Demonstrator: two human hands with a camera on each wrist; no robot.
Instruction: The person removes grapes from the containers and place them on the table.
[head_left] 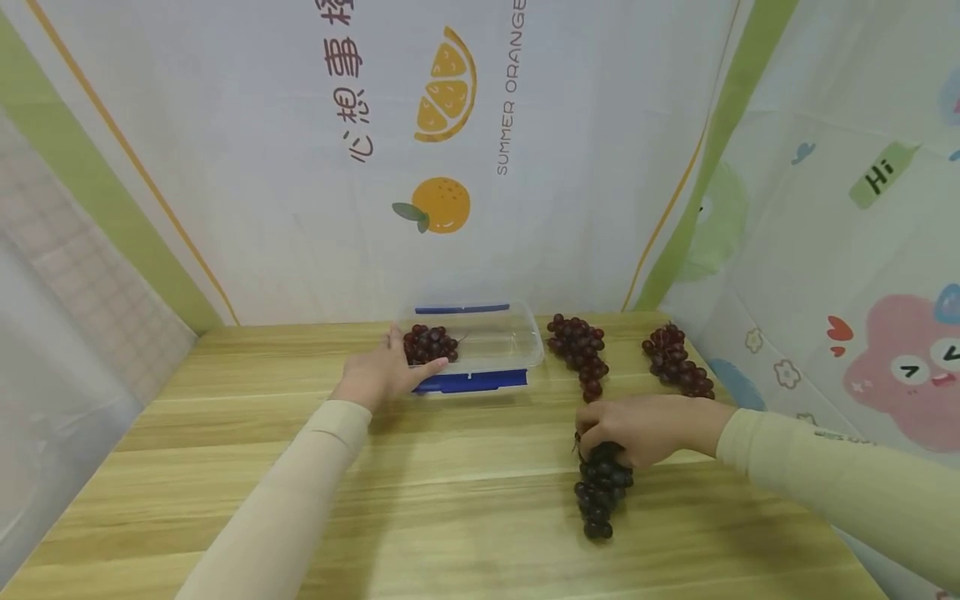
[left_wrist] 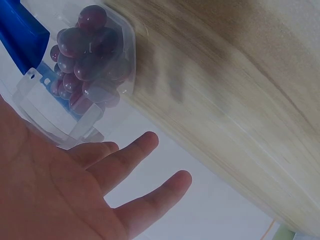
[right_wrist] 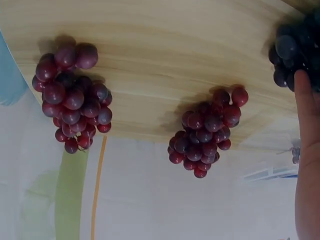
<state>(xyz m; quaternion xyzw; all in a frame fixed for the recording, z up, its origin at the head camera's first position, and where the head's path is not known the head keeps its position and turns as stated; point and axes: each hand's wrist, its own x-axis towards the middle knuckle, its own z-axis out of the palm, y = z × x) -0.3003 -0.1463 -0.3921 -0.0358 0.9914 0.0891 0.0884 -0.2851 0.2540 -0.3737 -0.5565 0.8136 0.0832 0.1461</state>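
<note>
Right hand [head_left: 637,425] curled over the upper end of a dark grape bunch [head_left: 600,493], lower right of the head view.
Its grip is closed on the bunch beside a thin stalk; the exact fingertip hold is hidden. The bunch, on or just above the worktop [head_left: 457,500], looks light and floppy, its smooth grapes likely slippery and easily bruised; the stalk end seems the surest hold. Near centre, the left hand [head_left: 384,367] touches the left end of a clear container [head_left: 495,340], fingers spread, thumb extended; that thin plastic looks light and apt to slide, best steadied by its rim. A red bunch [head_left: 431,343] lies inside; two red bunches [head_left: 579,346] lie right of it.
</note>
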